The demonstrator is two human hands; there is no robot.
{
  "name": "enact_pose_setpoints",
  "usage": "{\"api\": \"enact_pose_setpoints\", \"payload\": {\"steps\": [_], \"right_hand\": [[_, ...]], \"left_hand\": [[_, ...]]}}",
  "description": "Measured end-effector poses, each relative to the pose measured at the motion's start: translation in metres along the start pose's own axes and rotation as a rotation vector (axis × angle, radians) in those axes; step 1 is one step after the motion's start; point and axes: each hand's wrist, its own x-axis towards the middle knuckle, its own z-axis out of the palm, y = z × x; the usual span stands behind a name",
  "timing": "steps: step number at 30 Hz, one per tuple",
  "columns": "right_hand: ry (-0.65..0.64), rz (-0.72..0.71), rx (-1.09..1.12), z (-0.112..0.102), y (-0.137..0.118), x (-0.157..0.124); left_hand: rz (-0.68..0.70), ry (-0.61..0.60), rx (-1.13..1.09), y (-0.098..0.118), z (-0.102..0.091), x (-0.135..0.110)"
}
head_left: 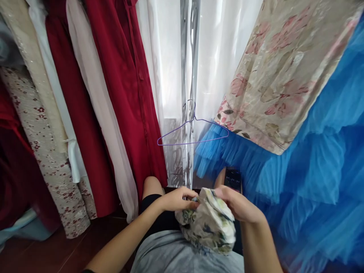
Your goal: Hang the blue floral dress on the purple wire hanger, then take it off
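Observation:
A bunched, cream-coloured garment (pixel 212 223) with a dark and yellowish floral print lies over my lap. My left hand (pixel 179 198) pinches its upper left edge between thumb and fingers. On the other side my right hand (pixel 233 203) is closed on the garment's upper right edge; some of its fingers are hidden behind the cloth. The garment's exact kind is lost in its folds. Beyond my hands, a thin purple clothes hanger (pixel 193 143) hangs bare from a metal stand (pixel 187 76).
Red dresses (pixel 119 87), a pale sheer sleeve (pixel 96 91) and a floral dress (pixel 54 159) hang at left. A floral panel (pixel 273 87) and blue ruffled tulle (pixel 318 163) fill the right. A phone (pixel 232 179) rests on my right thigh. A pale blue basin (pixel 31 229) stands lower left.

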Motion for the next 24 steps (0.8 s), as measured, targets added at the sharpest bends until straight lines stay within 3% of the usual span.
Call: {"api": "enact_pose_setpoints", "payload": {"steps": [4,7,10,12,14,16,18,20,22,24], "right_hand": [[-0.337,0.009,-0.157,-0.017,-0.001,-0.033],[-0.380,0.020,-0.262,-0.026,-0.021,-0.049],[-0.365,0.045,-0.379,-0.036,-0.055,-0.052],[-0.243,0.011,-0.508,-0.047,-0.075,-0.042],[-0.019,-0.068,-0.705,-0.061,-0.086,-0.021],[0.177,-0.147,-0.891,-0.077,-0.085,0.010],[0.254,-0.181,-0.941,-0.091,-0.074,0.047],[0.360,-0.246,-0.959,-0.103,-0.058,0.084],[0.486,-0.327,-0.957,-0.112,-0.040,0.118],[0.591,-0.335,-0.982,-0.121,-0.025,0.145]], "left_hand": [[0.011,0.098,0.284,0.020,-0.011,-0.031],[0.043,0.281,0.554,0.038,-0.027,-0.047],[0.032,0.379,0.619,0.043,-0.051,-0.057],[0.025,0.410,0.570,0.033,-0.070,-0.063],[0.026,0.454,0.534,0.014,-0.092,-0.068],[0.059,0.514,0.551,-0.006,-0.116,-0.070],[0.069,0.582,0.617,-0.022,-0.145,-0.067],[-0.045,0.589,0.720,-0.028,-0.176,-0.057],[-0.250,0.485,0.849,-0.027,-0.206,-0.043],[-0.367,0.393,0.951,-0.023,-0.232,-0.027]]}}
